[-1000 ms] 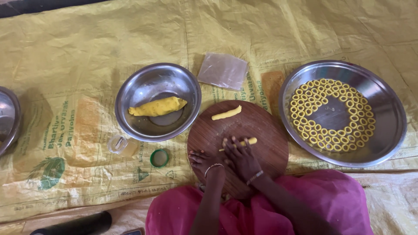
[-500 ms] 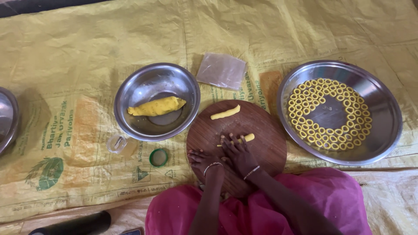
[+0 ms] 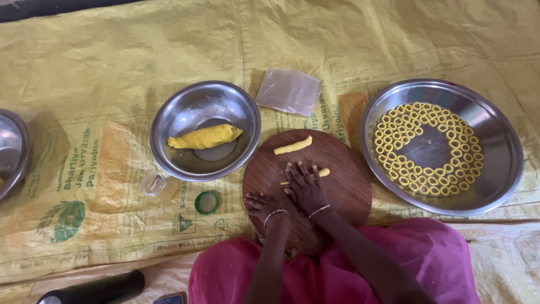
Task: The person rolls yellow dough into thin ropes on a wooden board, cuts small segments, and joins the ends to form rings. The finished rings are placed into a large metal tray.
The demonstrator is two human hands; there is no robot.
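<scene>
Your right hand (image 3: 304, 183) lies flat, fingers spread, pressing a thin yellow dough strip (image 3: 322, 173) at the middle of the round wooden board (image 3: 343, 191), while your left hand (image 3: 264, 204) rests open and empty on the board's near-left edge. A second dough piece (image 3: 292, 145) lies near the board's far edge. On the yellow mat (image 3: 112, 50), a steel bowl (image 3: 191, 163) holding a dough lump (image 3: 205, 137) sits just left of the board, and a steel plate (image 3: 500, 169) of dough rings (image 3: 427, 186) sits right.

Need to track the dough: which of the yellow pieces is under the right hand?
The short dough roll on the round wooden board, poking out beside the right hand; the other board piece lies untouched farther away.
</scene>
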